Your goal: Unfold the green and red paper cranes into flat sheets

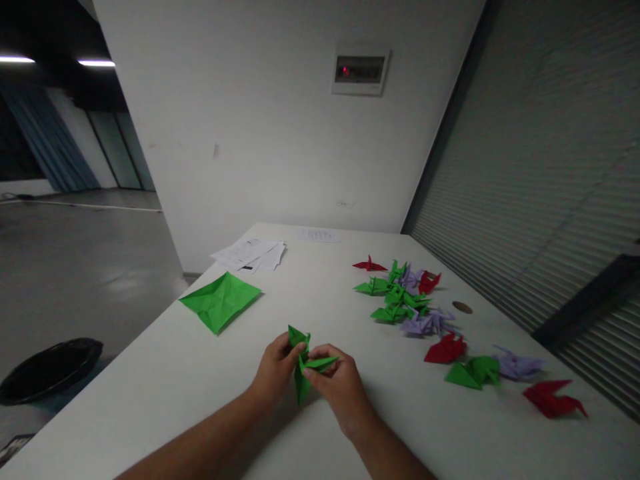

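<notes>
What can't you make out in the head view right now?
All in the head view:
- Green folded paper: partly covered by the fingers of the left hand and right hand.
- Cluster of folded paper birds: they overlap, so an exact count is unsure.
- Printed sheets: text too small to read.
- Black-lined bin: inside too dark; lower part hidden by the table.

The left hand (273, 370) is curled, its left thumb (295, 351) angled forward and inward, just beside the right fingertips. The right hand (343, 385) bends inward, the right thumb (316, 380) below and nearer the body than the right index finger (325, 351), both in a pinch. Behind the fingers, the bare left forearm (200, 437) and right forearm (387, 450) spread apart.
</notes>
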A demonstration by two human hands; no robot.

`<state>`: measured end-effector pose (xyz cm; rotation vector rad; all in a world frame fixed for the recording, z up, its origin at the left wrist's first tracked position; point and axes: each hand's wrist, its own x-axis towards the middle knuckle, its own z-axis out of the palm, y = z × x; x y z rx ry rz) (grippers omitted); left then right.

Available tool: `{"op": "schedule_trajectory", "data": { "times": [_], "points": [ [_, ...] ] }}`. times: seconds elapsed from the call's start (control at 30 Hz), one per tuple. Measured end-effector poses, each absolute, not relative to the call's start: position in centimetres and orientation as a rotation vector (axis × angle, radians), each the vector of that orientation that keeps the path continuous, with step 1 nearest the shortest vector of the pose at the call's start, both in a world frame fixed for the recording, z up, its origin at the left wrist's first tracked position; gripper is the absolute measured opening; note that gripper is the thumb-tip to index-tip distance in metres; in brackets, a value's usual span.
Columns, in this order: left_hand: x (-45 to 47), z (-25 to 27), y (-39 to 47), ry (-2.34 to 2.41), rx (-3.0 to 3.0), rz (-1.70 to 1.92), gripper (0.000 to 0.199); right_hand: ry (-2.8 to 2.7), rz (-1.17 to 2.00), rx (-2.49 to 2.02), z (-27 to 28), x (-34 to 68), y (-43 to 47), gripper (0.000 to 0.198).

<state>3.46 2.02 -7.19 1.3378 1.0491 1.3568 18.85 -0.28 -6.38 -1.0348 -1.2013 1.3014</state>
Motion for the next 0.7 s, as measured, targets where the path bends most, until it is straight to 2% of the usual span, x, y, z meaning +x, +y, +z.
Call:
{"op": "schedule_trajectory", "data": {
  "times": [0.2, 0.33, 0.5, 0.7],
  "points": [
    [3.2, -6.6, 1.6, 1.183, 1.588, 1.384, 0.032, -1.21, 1.262, -1.124, -6.5, 18.5, -0.4, 0.029],
    [1.9, -5.5, 1.8, 1.062, 1.741, 1.373, 0.031, -1.229, 1.236, -1.104, -6.0, 19.6, -0.1, 0.031],
    [0.7, -5.0, 2.1, 0.85, 1.806, 1.06, 0.032, -1.289, 1.13, -1.135, -5.6, 21.0, 0.5, 0.029],
    [1.3, -5.0, 1.8, 0.949, 1.846, 0.9, 0.03, -1.454, 0.884, -1.203, -3.9, 21.3, -0.1, 0.017]
  ]
}}
